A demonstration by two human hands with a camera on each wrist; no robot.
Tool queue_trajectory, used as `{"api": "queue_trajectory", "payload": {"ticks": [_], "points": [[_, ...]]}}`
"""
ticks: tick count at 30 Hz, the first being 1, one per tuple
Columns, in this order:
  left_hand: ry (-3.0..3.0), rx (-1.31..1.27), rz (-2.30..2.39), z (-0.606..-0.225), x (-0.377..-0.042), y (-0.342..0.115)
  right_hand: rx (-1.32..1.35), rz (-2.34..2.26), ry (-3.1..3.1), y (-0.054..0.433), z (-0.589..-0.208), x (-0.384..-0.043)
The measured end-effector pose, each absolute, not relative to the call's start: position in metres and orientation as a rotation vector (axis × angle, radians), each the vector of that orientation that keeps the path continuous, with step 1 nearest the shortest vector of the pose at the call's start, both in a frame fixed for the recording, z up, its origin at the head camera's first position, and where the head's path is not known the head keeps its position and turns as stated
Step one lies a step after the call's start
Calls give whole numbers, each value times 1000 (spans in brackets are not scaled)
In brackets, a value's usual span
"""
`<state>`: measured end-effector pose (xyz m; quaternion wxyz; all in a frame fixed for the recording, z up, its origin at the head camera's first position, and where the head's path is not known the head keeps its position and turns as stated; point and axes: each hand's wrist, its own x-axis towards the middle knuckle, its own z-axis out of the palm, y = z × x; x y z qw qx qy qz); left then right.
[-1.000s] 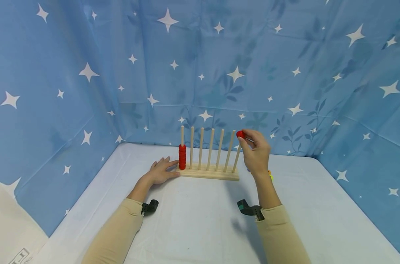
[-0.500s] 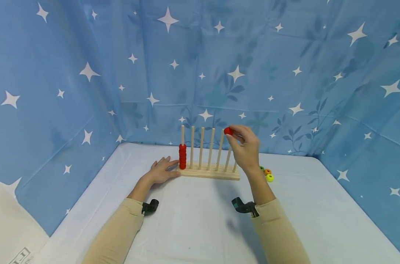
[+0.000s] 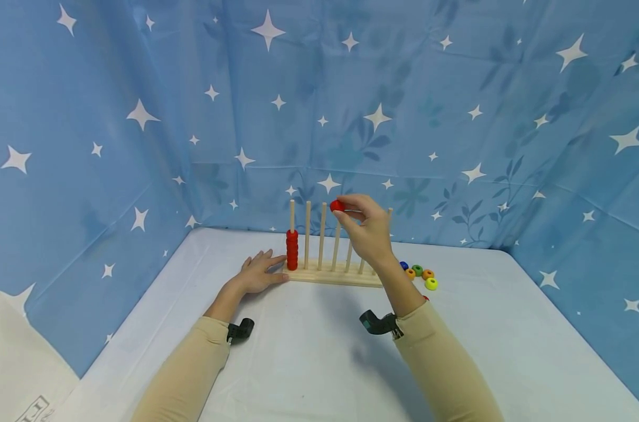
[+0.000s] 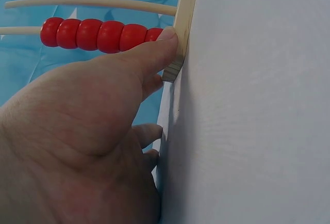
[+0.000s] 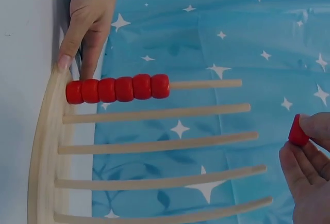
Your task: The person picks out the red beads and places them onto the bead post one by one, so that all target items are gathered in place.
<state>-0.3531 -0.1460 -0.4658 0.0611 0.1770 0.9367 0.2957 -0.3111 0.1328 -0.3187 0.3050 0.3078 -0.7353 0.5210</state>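
A wooden rack [image 3: 332, 277] with a row of upright pegs stands on the table. Several red beads [image 3: 292, 250] are stacked on its leftmost peg, and the other pegs in view are bare. My left hand [image 3: 257, 275] holds the left end of the base, thumb [image 4: 160, 48] on the front and forefinger behind. My right hand [image 3: 369, 225] pinches a red bead [image 3: 337, 206] between thumb and fingertips, level with the peg tops and to the right of the third peg. In the right wrist view this bead [image 5: 297, 131] is beyond the peg ends, apart from them.
Several loose beads lie right of the rack: blue [image 3: 404, 265], green [image 3: 417, 270], orange [image 3: 428, 274] and yellow [image 3: 431, 284]. Another red bead [image 3: 426, 298] is partly hidden by the right forearm. A blue star-patterned curtain [image 3: 319, 117] rises behind the white table [image 3: 298, 351].
My right hand has moved left along the peg tops with the red bead, uncovering loose beads on the right. My left hand has stayed at the base.
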Motion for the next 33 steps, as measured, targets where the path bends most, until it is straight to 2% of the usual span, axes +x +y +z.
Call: {"api": "queue_trajectory", "payload": {"ticks": [5,33], "points": [[2830,536,900,-466,-352,-146,859,1349,-1944,126,-320,-321],[2810,514,915,-465,-353,-148,855,1153,-2126,88,-308,-332]]}}
